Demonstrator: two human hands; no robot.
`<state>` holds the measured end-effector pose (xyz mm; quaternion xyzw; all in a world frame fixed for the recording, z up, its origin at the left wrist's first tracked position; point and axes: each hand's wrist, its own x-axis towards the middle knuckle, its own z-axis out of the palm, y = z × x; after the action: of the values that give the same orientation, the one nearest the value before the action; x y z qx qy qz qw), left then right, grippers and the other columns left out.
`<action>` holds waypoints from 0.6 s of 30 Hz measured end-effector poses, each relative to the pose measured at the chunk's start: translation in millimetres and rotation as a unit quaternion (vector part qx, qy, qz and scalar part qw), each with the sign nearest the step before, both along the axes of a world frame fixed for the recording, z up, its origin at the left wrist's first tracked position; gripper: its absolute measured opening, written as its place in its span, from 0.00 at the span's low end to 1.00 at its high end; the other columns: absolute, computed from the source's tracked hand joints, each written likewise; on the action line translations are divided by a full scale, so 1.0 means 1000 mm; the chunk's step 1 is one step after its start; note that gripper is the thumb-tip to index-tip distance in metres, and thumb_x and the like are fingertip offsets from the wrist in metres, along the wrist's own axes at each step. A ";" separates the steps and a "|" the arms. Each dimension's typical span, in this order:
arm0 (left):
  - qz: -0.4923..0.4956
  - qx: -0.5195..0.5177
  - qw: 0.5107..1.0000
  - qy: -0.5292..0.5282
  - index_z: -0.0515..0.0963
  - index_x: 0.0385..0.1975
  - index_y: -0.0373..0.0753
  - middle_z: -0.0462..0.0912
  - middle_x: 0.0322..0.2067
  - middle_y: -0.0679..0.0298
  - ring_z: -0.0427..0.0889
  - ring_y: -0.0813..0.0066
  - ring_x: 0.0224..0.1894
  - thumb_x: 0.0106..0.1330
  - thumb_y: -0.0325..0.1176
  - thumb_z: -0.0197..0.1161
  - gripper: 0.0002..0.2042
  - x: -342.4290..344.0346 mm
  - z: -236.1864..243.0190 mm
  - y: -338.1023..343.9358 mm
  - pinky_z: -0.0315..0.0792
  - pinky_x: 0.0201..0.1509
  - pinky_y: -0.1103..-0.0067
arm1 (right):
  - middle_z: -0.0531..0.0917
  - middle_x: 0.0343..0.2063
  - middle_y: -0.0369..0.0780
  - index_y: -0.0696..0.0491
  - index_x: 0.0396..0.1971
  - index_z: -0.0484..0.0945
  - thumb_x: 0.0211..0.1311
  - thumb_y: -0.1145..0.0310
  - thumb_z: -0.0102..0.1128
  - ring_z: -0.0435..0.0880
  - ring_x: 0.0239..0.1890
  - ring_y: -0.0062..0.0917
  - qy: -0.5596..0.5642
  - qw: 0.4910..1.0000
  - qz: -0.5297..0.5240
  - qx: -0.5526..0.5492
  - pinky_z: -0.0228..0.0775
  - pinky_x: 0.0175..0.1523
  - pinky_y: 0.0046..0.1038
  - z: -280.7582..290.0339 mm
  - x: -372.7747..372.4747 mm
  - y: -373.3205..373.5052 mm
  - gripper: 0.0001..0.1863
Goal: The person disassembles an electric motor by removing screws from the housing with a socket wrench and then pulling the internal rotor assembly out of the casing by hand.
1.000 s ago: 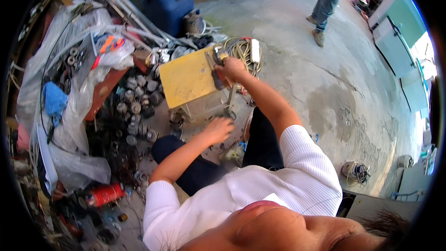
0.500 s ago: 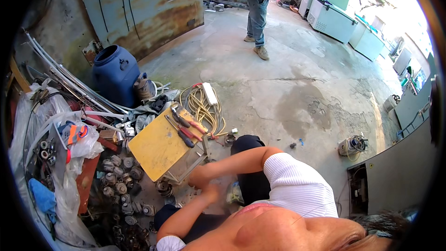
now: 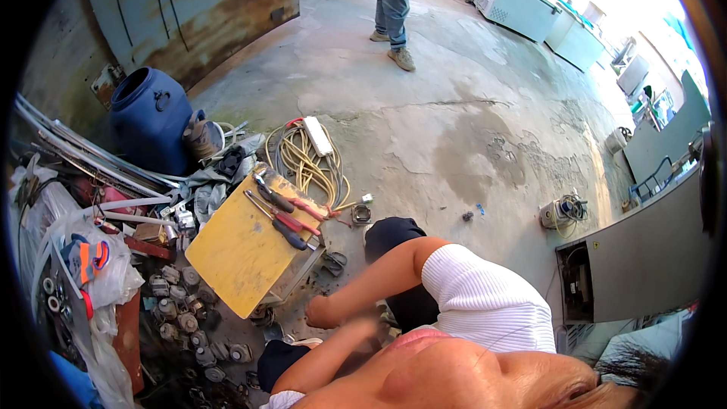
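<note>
Below the right edge of the yellow-topped stool [image 3: 227,250], my right hand [image 3: 319,310] reaches down low, its fingers mostly hidden. My left hand [image 3: 367,329] is a blur close by, behind my right forearm; I cannot make out its fingers. On the stool top lie pliers with red handles [image 3: 303,208] and screwdrivers with red and dark handles [image 3: 288,227]. A dark object [image 3: 334,263] sits on the floor beside the stool, just above my right forearm, and a small square metal part [image 3: 360,213] is farther out.
Grey metal parts [image 3: 189,322], plastic bags [image 3: 106,273] and pipes [image 3: 91,151] crowd the left. Beyond lie coiled cable [image 3: 299,163] and a blue barrel [image 3: 155,129]. Another person [image 3: 390,15] stands at the back. Chest freezers [image 3: 515,7] and a grey cabinet [image 3: 644,250] are at right.
My view has tilted up toward the room. My right hand has left the tools on the stool and dropped beside it. My left hand has shifted rightward behind my right forearm.
</note>
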<state>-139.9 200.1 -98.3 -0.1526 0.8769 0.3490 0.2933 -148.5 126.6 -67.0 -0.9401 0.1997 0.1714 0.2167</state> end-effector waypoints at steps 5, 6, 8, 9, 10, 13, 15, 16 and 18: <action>0.013 -0.030 0.999 -0.014 0.69 0.62 0.48 0.71 0.59 0.52 0.71 0.52 0.61 0.58 0.53 0.63 0.32 -0.009 0.003 -0.025 0.65 0.62 0.59 | 0.84 0.33 0.46 0.54 0.36 0.82 0.53 0.59 0.64 0.85 0.39 0.43 -0.014 0.998 0.067 0.011 0.78 0.42 0.40 -0.010 0.000 -0.010 0.15; 0.022 -0.040 0.999 -0.019 0.69 0.62 0.48 0.71 0.59 0.52 0.71 0.52 0.61 0.58 0.53 0.63 0.32 -0.008 0.004 -0.034 0.65 0.62 0.59 | 0.85 0.33 0.46 0.55 0.36 0.82 0.53 0.59 0.65 0.85 0.39 0.43 -0.015 0.999 0.043 -0.005 0.78 0.42 0.40 -0.010 0.001 -0.017 0.16; 0.043 -0.066 0.996 -0.032 0.69 0.62 0.48 0.71 0.59 0.51 0.71 0.52 0.61 0.58 0.53 0.63 0.32 -0.008 0.008 -0.052 0.65 0.62 0.59 | 0.85 0.32 0.45 0.55 0.36 0.81 0.53 0.58 0.65 0.85 0.39 0.42 -0.036 0.999 -0.020 -0.028 0.78 0.42 0.39 -0.007 0.002 -0.029 0.17; 0.051 -0.076 0.995 -0.037 0.69 0.62 0.48 0.72 0.59 0.51 0.71 0.52 0.61 0.58 0.53 0.63 0.32 -0.006 0.010 -0.060 0.65 0.62 0.59 | 0.85 0.31 0.45 0.55 0.37 0.81 0.52 0.57 0.66 0.85 0.39 0.42 -0.056 0.996 -0.060 -0.036 0.78 0.42 0.39 -0.004 0.002 -0.034 0.18; 0.059 -0.083 0.994 -0.043 0.69 0.62 0.48 0.72 0.59 0.51 0.71 0.52 0.61 0.58 0.53 0.63 0.32 -0.005 0.012 -0.065 0.65 0.62 0.59 | 0.85 0.31 0.44 0.55 0.37 0.81 0.52 0.57 0.66 0.85 0.39 0.41 -0.065 0.992 -0.100 -0.039 0.78 0.43 0.39 0.000 0.001 -0.039 0.19; 0.069 -0.091 0.992 -0.052 0.68 0.62 0.47 0.72 0.59 0.51 0.71 0.52 0.61 0.58 0.53 0.63 0.32 -0.004 0.014 -0.070 0.65 0.62 0.60 | 0.85 0.31 0.44 0.55 0.38 0.82 0.51 0.55 0.67 0.85 0.40 0.40 -0.057 0.994 -0.088 -0.035 0.78 0.43 0.38 0.011 -0.004 -0.044 0.20; 0.065 -0.081 0.993 -0.051 0.68 0.62 0.47 0.72 0.58 0.51 0.71 0.52 0.61 0.58 0.52 0.63 0.32 -0.004 0.013 -0.065 0.66 0.61 0.60 | 0.85 0.32 0.44 0.54 0.38 0.83 0.51 0.55 0.67 0.85 0.40 0.39 -0.035 0.997 -0.053 -0.031 0.78 0.43 0.38 0.016 -0.007 -0.040 0.19; 0.061 -0.074 0.994 -0.047 0.68 0.62 0.47 0.72 0.58 0.51 0.71 0.52 0.61 0.58 0.52 0.63 0.32 -0.003 0.012 -0.059 0.66 0.61 0.60 | 0.85 0.33 0.44 0.54 0.37 0.83 0.51 0.55 0.67 0.85 0.40 0.39 -0.022 0.999 -0.033 -0.030 0.78 0.43 0.38 0.017 -0.009 -0.036 0.19; 0.051 -0.055 0.996 -0.039 0.68 0.62 0.47 0.72 0.58 0.51 0.71 0.52 0.60 0.57 0.52 0.63 0.32 -0.003 0.009 -0.048 0.66 0.61 0.60 | 0.86 0.32 0.45 0.55 0.36 0.84 0.50 0.56 0.67 0.85 0.40 0.39 -0.016 0.999 0.005 -0.033 0.78 0.43 0.38 0.015 -0.011 -0.025 0.19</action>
<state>-142.8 152.2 -89.7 -0.2267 0.8734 0.3090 0.3005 -159.4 101.6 -52.0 -0.9505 0.1968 0.1504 0.1875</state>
